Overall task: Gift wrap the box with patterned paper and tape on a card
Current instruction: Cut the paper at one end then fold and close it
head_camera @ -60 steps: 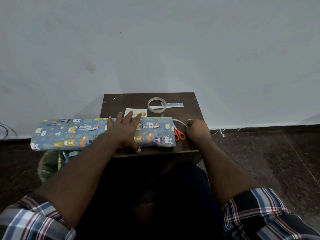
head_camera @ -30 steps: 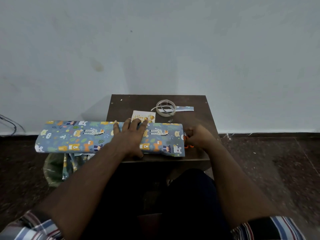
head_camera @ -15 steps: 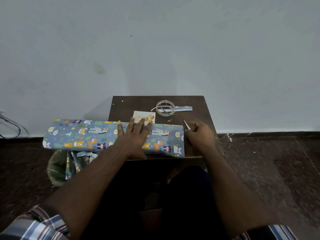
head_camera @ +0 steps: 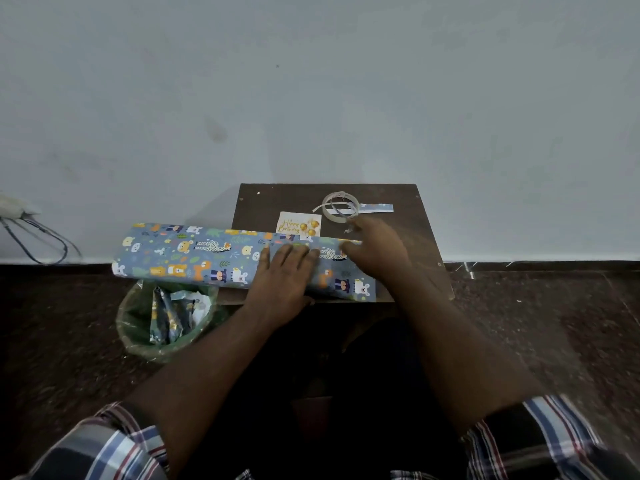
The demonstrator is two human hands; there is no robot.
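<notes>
Left hand [head_camera: 282, 278] flat on wrapped box [head_camera: 194, 256]

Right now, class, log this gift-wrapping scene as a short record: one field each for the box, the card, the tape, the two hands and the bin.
box: wrapped box in blue animal-print paper, lying across the table, its left end overhanging
card: "Happy Birthday" card flat behind the box
tape: clear tape roll at the table's far side
left hand: left hand pressed flat on the box
right hand: right hand over the box's right part, blurred; grip unclear
bin: green bin on the floor, holding paper scraps
</notes>
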